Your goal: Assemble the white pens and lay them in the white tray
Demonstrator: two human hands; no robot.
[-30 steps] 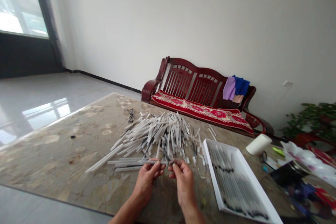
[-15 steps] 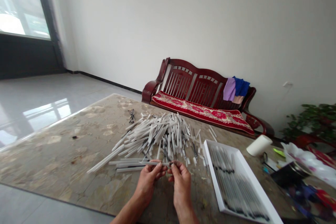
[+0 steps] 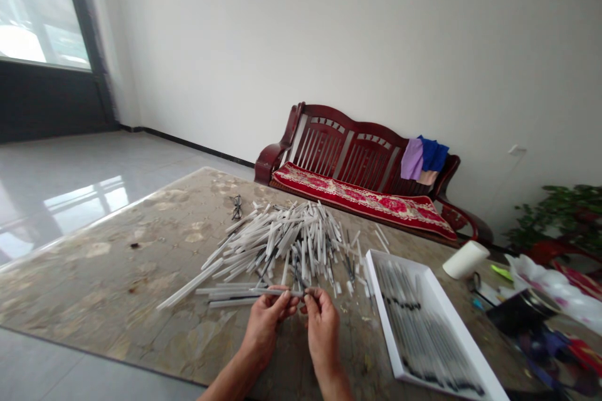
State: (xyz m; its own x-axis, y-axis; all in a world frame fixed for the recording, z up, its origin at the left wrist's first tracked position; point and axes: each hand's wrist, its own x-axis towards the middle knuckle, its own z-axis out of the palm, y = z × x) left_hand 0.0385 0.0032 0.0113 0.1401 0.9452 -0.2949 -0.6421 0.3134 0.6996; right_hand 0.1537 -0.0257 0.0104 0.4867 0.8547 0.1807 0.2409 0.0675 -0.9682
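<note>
Over the near part of the table, my left hand (image 3: pixel 266 319) is closed in a pinch around a slim pen (image 3: pixel 292 292) with a translucent barrel. The pen lies nearly level and points left past the fingers. At its dark right end my right hand (image 3: pixel 323 319) pinches with thumb and fingertips; the exact part between them is too small to make out. Just left of my hands rest several loose pens (image 3: pixel 230 296) side by side. Behind them spreads a large heap of white and translucent pen parts (image 3: pixel 291 232), some with dark pieces.
A white box (image 3: pixel 382 319) to the right holds rows of pens with black ends. Beyond it are a white roll (image 3: pixel 465 259), a black cup (image 3: pixel 520 310) and a plastic bag (image 3: pixel 559 288). Glasses (image 3: pixel 236 207) lie behind the heap on the patterned table (image 3: pixel 94 288). A wooden bench (image 3: pixel 348 144) stands behind.
My right hand has shifted slightly left at the pen's dark end. My left hand keeps its hold with almost no movement.
</note>
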